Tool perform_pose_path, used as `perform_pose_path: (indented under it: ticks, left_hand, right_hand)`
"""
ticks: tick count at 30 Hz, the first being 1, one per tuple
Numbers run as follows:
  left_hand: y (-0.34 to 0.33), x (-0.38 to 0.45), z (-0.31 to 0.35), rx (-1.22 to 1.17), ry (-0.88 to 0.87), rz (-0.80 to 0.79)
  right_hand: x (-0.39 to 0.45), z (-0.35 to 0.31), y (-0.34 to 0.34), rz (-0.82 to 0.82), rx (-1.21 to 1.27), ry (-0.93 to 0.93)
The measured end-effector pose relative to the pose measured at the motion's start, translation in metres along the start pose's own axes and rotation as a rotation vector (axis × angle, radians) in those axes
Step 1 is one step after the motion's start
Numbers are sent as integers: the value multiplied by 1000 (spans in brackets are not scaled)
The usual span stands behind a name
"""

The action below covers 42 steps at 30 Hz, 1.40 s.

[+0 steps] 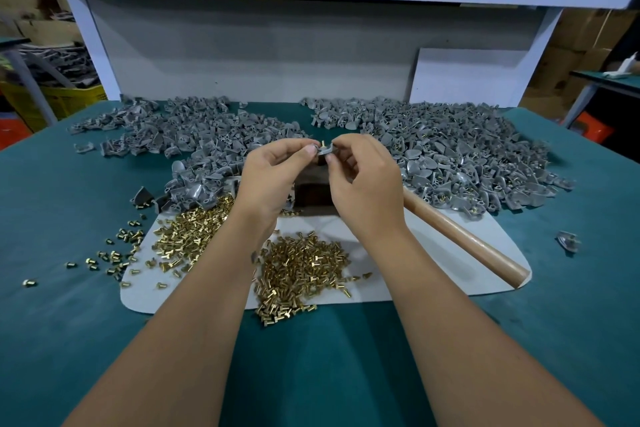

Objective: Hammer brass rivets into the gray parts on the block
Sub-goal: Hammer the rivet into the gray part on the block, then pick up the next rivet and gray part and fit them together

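Both hands meet above the dark block; the left hand and the right hand pinch one gray part between fingertips, a brass rivet standing up out of it, seemingly so the pin sits straight before the part goes down onto the block. Loose rivets lie heaped on the white mat close to the wrists, within easy reach; bare gray parts pile at the left, while the pile at the right shows brass glints, likely finished ones. The hammer rests on the mat beside the right hand, handle toward the person, ready to pick up; no blow is struck yet.
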<state>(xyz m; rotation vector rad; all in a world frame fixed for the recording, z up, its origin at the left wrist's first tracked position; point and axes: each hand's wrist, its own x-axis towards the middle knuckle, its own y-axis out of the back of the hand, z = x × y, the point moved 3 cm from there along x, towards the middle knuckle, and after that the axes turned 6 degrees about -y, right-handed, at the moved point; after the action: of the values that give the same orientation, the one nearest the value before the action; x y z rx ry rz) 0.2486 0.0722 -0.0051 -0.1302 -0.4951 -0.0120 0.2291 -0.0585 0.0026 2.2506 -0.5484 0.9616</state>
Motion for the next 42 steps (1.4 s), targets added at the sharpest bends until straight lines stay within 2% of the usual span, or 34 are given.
perform_pose_path:
  ticks: [10, 14, 15, 17, 19, 20, 23, 27, 29, 30, 32, 33, 36, 38, 42]
  left_hand:
    - [1, 0, -2, -1, 28, -21]
    - [4, 2, -4, 67, 73, 28]
    - [5, 3, -4, 85, 92, 43]
    - [7, 4, -6, 101, 117, 82]
    - [9, 4, -7, 117, 131, 123]
    - [9, 5, -7, 128, 139, 138]
    - [9, 4, -6, 159, 149, 199]
    - [24, 3, -7, 304, 143, 309]
    - [37, 6, -4, 517, 139, 348]
    - [43, 8, -2, 751, 148, 340]
    - [55, 10, -4, 1172, 206, 246]
    - [59, 10, -7, 1277, 261, 179]
    - [67, 7, -16, 1364, 397, 39]
    - [67, 8, -19, 1372, 358, 27]
    - [66, 9, -14, 1274, 287, 83]
  right_hand:
    - [-1, 0, 2, -12, -73, 30]
    - [13, -4, 15, 0, -226, 126]
    - [23, 1, 22, 52, -274, 67]
    - [46, 20, 41, 166, -388, -203]
    - [53, 36, 53, 138, -574, -438]
    - [49, 38, 53, 103, -653, -464]
    - [34, 25, 41, 49, -732, -334]
    - [19, -8, 14, 32, -609, -22]
    - [9, -24, 0, -48, -483, 120]
    - [1, -29, -8, -139, -442, 181]
    - [-13, -34, -22, -348, -399, 252]
    - [-19, -33, -28, -429, -381, 250]
    - [-29, -25, -41, -623, -382, 186]
    - [-29, -21, -45, -705, -375, 151]
    - [-24, -18, -42, -733, -236, 20]
